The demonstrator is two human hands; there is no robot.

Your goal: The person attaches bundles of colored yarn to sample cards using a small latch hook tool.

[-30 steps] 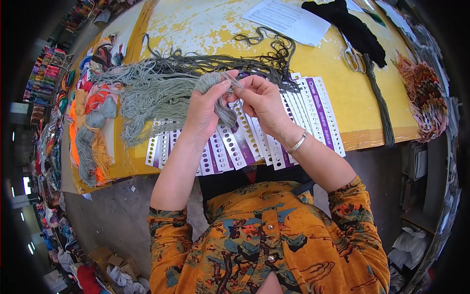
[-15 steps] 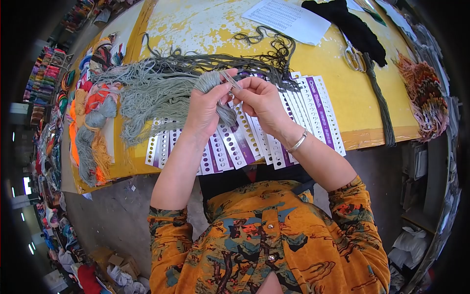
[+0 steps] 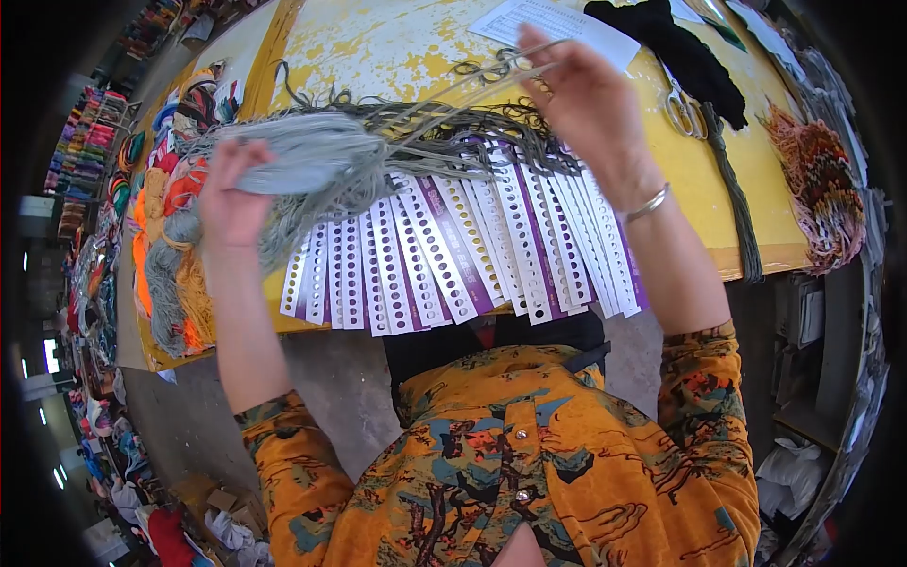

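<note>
My left hand (image 3: 236, 189) is wrapped round one end of a grey thread bundle (image 3: 316, 151), blurred by motion, over the left part of the table. Up and to the right, my right hand (image 3: 581, 99) pinches a few pale grey strands (image 3: 463, 92), which stretch between it and the bundle. Below the strands lie dark grey threads (image 3: 510, 118). Overlapping white and purple cards with rows of holes (image 3: 425, 250) fan out along the table's front edge.
Orange and grey yarn hanks (image 3: 175, 255) lie at left. At right are scissors (image 3: 682, 111), a black cloth (image 3: 671, 52), a dark green skein (image 3: 734, 198) and multicoloured yarn (image 3: 817, 189). A printed sheet (image 3: 557, 33) rests on the yellow table (image 3: 378, 47) at the back.
My hands have moved apart, the left one leftward with the bundle, the right one up and rightward with strands. The bundle is now stretched out, and more cards show.
</note>
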